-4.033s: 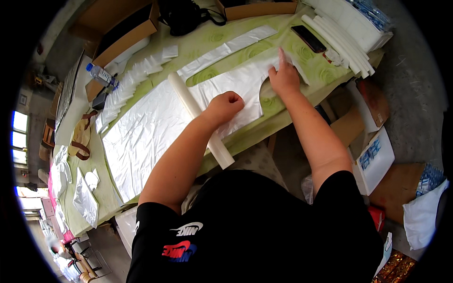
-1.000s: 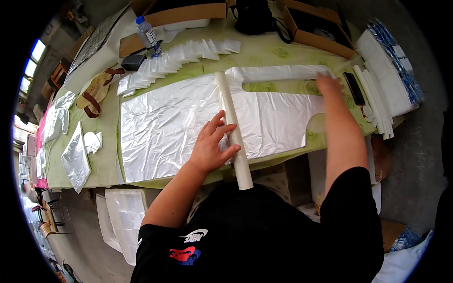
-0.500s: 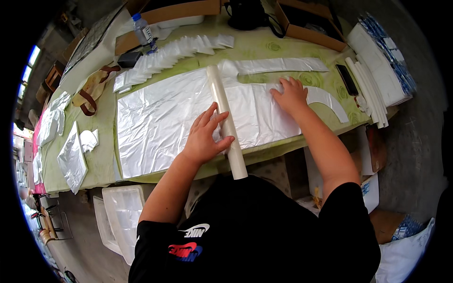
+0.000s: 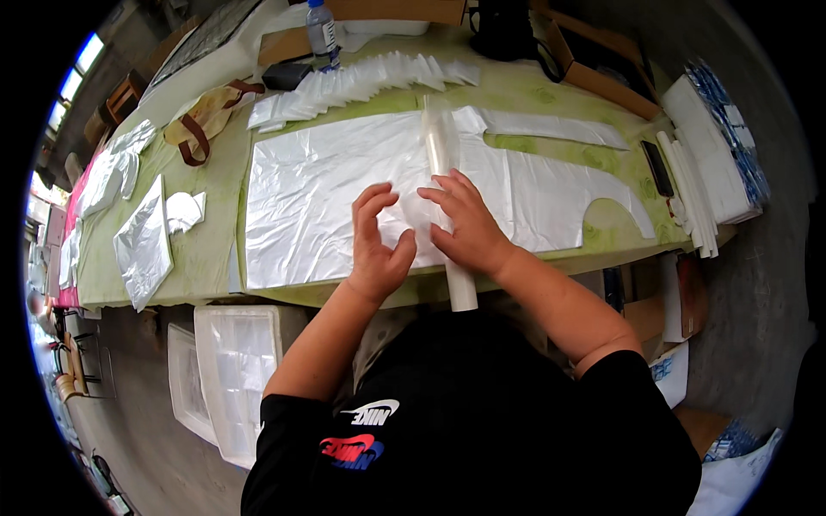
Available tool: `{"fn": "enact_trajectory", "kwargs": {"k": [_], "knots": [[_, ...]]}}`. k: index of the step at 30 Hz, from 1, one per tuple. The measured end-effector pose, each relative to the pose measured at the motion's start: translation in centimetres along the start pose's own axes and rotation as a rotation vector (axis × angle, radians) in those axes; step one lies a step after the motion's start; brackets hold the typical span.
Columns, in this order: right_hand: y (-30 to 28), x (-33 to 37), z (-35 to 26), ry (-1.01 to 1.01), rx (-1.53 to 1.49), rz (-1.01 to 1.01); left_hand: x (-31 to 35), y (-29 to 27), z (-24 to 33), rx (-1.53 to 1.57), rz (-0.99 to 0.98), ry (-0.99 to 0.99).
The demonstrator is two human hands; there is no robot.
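Note:
A thin, shiny white plastic sheet (image 4: 331, 198), cut like an apron with a strip and a curved cut-out at its right end, lies spread over the table. Across it, pointing towards me, rests a pale roller tube (image 4: 462, 288), its near end past the table edge. My right hand (image 4: 471, 230) is over the tube, fingers bent and apart; whether it presses on the tube I cannot make out. Just left of the tube, my left hand (image 4: 379, 254) hovers above the sheet with curled, spread fingers. Hazy plastic shows between the two hands.
Small folded plastic packets (image 4: 361, 82) fan out behind the sheet, near a water bottle (image 4: 323, 34). Folded plastic pieces (image 4: 144, 245) lie at left beside a yellow bag (image 4: 202, 125). On the right are a phone (image 4: 656, 168), white tubes (image 4: 688, 198) and an open cardboard box (image 4: 602, 64).
My right hand has moved left from the sheet's right part to the tube. My left hand has come off the tube to its left side. The whole view has shifted a little.

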State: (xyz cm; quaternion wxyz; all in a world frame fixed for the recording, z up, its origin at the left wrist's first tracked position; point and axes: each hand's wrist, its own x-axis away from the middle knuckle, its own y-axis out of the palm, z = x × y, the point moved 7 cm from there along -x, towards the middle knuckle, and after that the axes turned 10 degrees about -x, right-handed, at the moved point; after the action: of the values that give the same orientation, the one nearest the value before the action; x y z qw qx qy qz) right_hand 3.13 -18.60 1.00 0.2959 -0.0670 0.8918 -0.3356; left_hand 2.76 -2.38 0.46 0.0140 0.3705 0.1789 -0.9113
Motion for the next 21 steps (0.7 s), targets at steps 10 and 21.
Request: {"fn": "enact_trajectory", "kwargs": {"k": [10, 21], "knots": [[0.2, 3.2, -3.0, -0.015, -0.217, 0.084, -3.3, 1.5, -5.2, -0.534, -0.488, -0.026], [5.6, 0.8, -6.5, -0.129, -0.130, -0.204, -5.5, -4.0, -3.7, -0.365, -0.102, 0.018]]}}
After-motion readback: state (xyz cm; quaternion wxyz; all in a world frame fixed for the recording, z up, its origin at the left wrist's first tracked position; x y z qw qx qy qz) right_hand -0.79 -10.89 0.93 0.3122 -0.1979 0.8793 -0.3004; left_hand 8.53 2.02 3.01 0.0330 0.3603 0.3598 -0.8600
